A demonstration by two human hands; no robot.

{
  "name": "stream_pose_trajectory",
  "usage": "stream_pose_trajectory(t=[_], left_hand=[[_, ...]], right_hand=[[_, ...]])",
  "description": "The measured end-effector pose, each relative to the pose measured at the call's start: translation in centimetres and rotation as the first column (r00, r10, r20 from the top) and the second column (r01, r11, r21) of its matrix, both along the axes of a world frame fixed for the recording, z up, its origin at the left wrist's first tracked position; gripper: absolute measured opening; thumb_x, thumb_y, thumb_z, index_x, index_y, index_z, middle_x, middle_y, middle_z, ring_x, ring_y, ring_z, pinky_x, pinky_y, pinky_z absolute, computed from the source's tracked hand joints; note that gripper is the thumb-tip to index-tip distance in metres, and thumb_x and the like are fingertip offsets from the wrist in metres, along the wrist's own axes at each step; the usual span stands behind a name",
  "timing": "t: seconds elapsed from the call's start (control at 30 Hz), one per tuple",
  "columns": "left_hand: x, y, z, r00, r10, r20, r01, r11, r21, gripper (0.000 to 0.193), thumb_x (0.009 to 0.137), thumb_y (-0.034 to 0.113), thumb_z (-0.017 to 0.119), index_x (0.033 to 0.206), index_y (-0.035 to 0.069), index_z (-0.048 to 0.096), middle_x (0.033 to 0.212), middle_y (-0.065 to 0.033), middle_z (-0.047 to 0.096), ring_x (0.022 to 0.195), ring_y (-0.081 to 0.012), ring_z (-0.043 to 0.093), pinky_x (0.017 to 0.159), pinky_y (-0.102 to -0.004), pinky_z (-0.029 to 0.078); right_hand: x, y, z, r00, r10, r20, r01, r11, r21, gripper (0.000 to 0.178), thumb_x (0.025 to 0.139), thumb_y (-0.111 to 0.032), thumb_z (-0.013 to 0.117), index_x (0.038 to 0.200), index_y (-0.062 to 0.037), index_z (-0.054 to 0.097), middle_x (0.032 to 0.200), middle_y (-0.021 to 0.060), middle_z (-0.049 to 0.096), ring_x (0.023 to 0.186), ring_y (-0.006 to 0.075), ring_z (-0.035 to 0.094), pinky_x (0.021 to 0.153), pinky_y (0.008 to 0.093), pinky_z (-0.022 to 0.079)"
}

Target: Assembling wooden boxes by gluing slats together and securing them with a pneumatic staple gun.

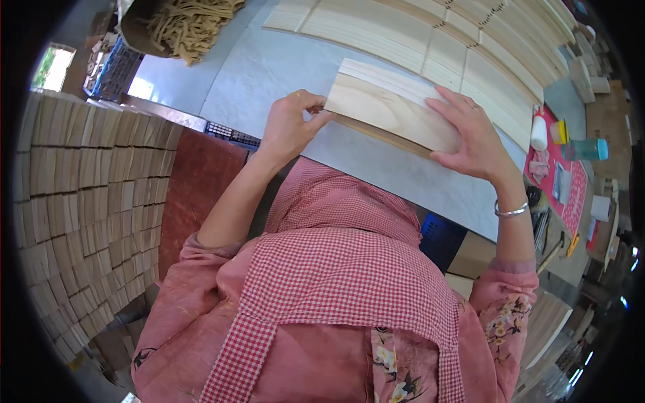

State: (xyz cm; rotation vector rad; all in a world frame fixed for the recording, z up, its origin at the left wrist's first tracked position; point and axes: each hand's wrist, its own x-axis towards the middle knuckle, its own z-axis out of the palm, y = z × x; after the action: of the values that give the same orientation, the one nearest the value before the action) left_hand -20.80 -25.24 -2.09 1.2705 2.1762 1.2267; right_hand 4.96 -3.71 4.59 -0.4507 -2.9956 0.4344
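Note:
A pale wooden piece (393, 111), long and box-like with a stepped upper face, is held over the near part of the light grey tabletop (269, 60). At its left end, my left hand (290, 127) has thumb and fingers closed on the corner. My right hand (470, 134) spans the right end, fingers on the far edge and thumb on the near one. The wood's underside is hidden, so I cannot tell whether it touches the table.
Rows of grooved pale boards (373, 43) cover the table's far side. A container of tan strips (191, 30) stands far left. Stacked wooden blocks (87, 195) rise at left. On the right are a white bottle (539, 132), a teal container (583, 149) and a pink cloth (568, 195).

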Motion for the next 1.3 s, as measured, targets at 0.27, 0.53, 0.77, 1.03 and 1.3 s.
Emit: stream_pose_trajectory(t=[0.27,0.53,0.77,1.03,1.3], left_hand=[[0.0,0.2,0.6,0.975,-0.042,-0.219,0.013,0.991,-0.131,0.024,0.085,0.016,0.075,0.101,-0.001,0.076,0.091,-0.0103,0.071,0.076,-0.0245,0.063,0.071,-0.0332,0.051],[0.0,0.4,0.9,0.922,-0.098,-0.374,0.035,0.985,-0.172,0.020,0.087,0.015,0.074,0.100,0.000,0.077,0.091,-0.0096,0.071,0.075,-0.0259,0.063,0.069,-0.0346,0.050],[0.1,0.4,0.5,0.919,-0.097,-0.382,0.053,0.991,-0.122,0.018,0.087,0.012,0.074,0.099,0.000,0.077,0.090,-0.0096,0.071,0.075,-0.0261,0.063,0.068,-0.0342,0.050],[0.0,0.4,0.1,0.895,-0.105,-0.434,0.092,0.994,-0.051,0.016,0.085,0.009,0.075,0.096,-0.002,0.075,0.089,-0.0097,0.071,0.075,-0.0258,0.063,0.068,-0.0342,0.050],[-0.2,0.6,0.4,0.912,-0.144,-0.385,0.132,0.990,-0.056,0.015,0.085,0.006,0.075,0.097,-0.003,0.075,0.088,-0.0099,0.069,0.073,-0.0240,0.061,0.068,-0.0326,0.050]], right_hand=[[0.3,0.6,-1.7,1.000,0.007,0.003,-0.007,1.000,0.027,0.077,0.068,-0.025,0.082,0.140,-0.0135,0.059,0.154,0.0087,0.049,0.135,0.0293,0.049,0.116,0.0381,0.037],[0.4,0.9,-2.9,0.997,0.003,0.072,-0.007,0.999,0.053,0.084,0.068,-0.027,0.085,0.145,-0.0170,0.054,0.157,0.0059,0.045,0.139,0.0292,0.046,0.120,0.0410,0.034],[0.0,0.2,-2.8,0.995,-0.031,0.094,0.027,0.998,0.052,0.083,0.070,-0.028,0.083,0.146,-0.0148,0.052,0.156,0.0081,0.046,0.135,0.0299,0.049,0.117,0.0400,0.037],[1.7,-0.4,-4.1,0.957,-0.072,-0.282,0.133,0.970,0.203,0.067,0.078,-0.023,0.078,0.139,-0.0084,0.055,0.139,0.0129,0.055,0.121,0.0296,0.056,0.106,0.0371,0.044],[10.1,-4.6,-5.7,0.681,-0.630,-0.373,0.545,0.776,-0.317,0.013,0.084,0.000,0.069,0.098,-0.0020,0.070,0.089,0.0060,0.067,0.071,0.0191,0.058,0.066,0.0299,0.048]])
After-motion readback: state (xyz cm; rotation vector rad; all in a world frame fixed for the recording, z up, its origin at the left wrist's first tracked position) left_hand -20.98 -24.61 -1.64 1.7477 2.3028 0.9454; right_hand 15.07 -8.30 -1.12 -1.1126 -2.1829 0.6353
